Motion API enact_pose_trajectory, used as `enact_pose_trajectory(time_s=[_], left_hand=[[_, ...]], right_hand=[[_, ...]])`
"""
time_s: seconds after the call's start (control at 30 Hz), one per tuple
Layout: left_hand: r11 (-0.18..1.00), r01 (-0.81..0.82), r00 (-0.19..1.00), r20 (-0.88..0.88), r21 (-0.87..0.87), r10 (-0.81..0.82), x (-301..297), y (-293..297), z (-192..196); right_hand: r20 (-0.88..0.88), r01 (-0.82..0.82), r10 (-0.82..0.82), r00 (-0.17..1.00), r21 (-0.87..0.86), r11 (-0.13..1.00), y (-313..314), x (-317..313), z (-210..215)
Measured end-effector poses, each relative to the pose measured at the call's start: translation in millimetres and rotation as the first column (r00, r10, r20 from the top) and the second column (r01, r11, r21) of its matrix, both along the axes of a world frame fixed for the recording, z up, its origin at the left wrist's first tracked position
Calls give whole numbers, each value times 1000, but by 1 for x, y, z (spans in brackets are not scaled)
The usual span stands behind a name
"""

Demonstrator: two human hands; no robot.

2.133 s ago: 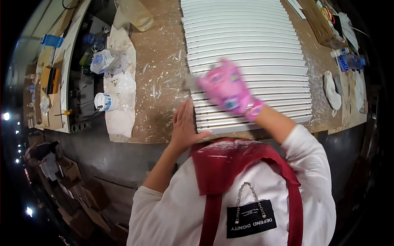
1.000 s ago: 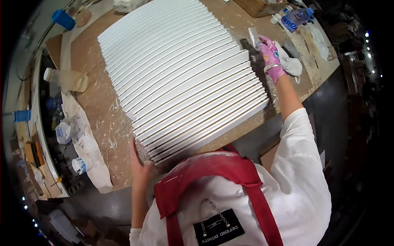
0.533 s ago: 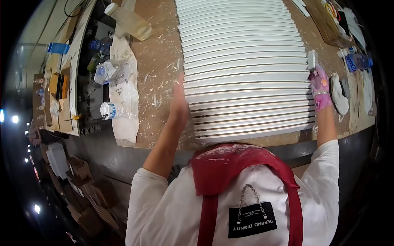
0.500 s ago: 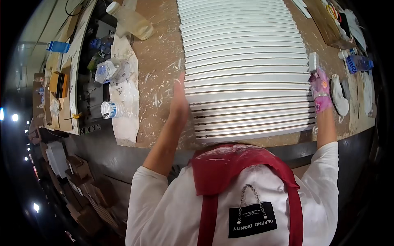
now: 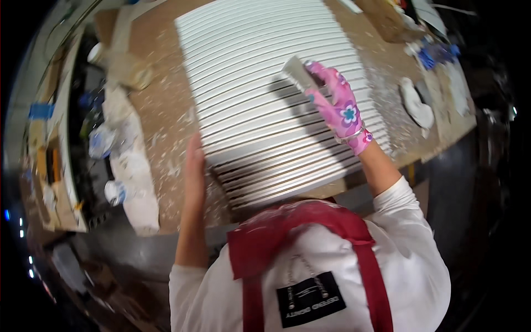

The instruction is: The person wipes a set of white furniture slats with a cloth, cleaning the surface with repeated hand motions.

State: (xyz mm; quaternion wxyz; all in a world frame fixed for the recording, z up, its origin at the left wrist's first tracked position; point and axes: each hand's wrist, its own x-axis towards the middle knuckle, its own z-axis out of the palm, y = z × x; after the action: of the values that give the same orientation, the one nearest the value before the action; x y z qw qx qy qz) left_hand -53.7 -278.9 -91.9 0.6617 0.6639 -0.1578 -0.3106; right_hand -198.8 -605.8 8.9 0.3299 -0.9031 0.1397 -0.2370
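Observation:
A row of white grooved slats [image 5: 265,94] lies side by side on the workbench, with dark gaps between several of the nearest ones. My right hand [image 5: 340,105], in a pink flowered glove, is raised over the right part of the slats. Between its thumb and fingers is a pale rectangular block [image 5: 298,73], tilted, which casts a shadow on the slats. My bare left hand [image 5: 194,166] rests along the slats' left ends, fingers stretched out and somewhat blurred; it holds nothing that I can see.
White-flecked brown workbench [image 5: 160,105] surrounds the slats. On the left are a cloudy plastic jug [image 5: 124,69], a white tub [image 5: 115,192] and stained paper [image 5: 133,182]. On the right lie a white cloth [image 5: 416,105], a blue-labelled bottle [image 5: 437,54] and a cardboard box [image 5: 387,22].
My right hand has left the slats' right edge and moved inward above them, bringing the pale block along. My left hand stays by the left ends. The whole view has turned and shifted.

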Motion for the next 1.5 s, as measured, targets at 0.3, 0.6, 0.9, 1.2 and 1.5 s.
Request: enact_pose_trajectory(time_s=[0.3, 0.6, 0.9, 1.2, 1.5], left_hand=[[979, -185, 982, -42, -86, 182, -81, -5, 20], [971, -234, 965, -112, 43, 237, -87, -21, 33], [857, -2, 734, 583, 515, -348, -105, 33, 23], [940, -31, 855, 496, 341, -152, -96, 31, 31], [955, -232, 929, -333, -185, 161, -14, -37, 40]], right_hand=[[-8, 477, -822, 569, 818, 322, -86, -236, -91], [20, 481, -790, 612, 784, 393, -79, -180, -97], [-111, 467, -779, 617, 848, 250, -105, -202, -112], [74, 577, -634, 770, 345, 741, -76, -158, -58], [-168, -452, 430, 887, -509, 733, 115, 61, -26]])
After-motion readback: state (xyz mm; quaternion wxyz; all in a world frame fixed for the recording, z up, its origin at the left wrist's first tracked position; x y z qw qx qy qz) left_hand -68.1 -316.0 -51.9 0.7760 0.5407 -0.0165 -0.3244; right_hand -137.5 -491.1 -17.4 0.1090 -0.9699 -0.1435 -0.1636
